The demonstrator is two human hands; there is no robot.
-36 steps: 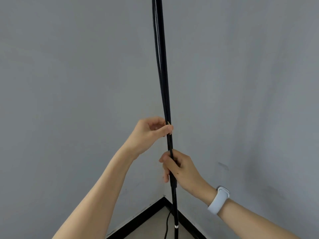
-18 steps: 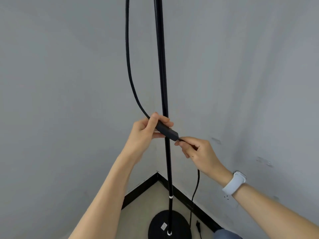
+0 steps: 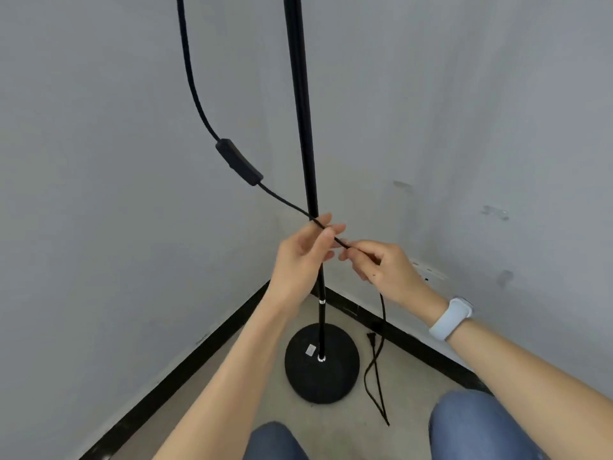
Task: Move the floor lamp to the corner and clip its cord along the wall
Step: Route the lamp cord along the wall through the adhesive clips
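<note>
Both hands pinch the cord (image 3: pixel 292 205) where it slants across the lamp pole (image 3: pixel 303 127) standing in the corner, left hand (image 3: pixel 303 257) uppermost, right hand (image 3: pixel 381 270) nearer the slack dropping toward the right-hand wall (image 3: pixel 481 127).

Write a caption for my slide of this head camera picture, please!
Both hands, left and right, pinch the thin black cord beside the black floor lamp pole in a grey corner.
</note>
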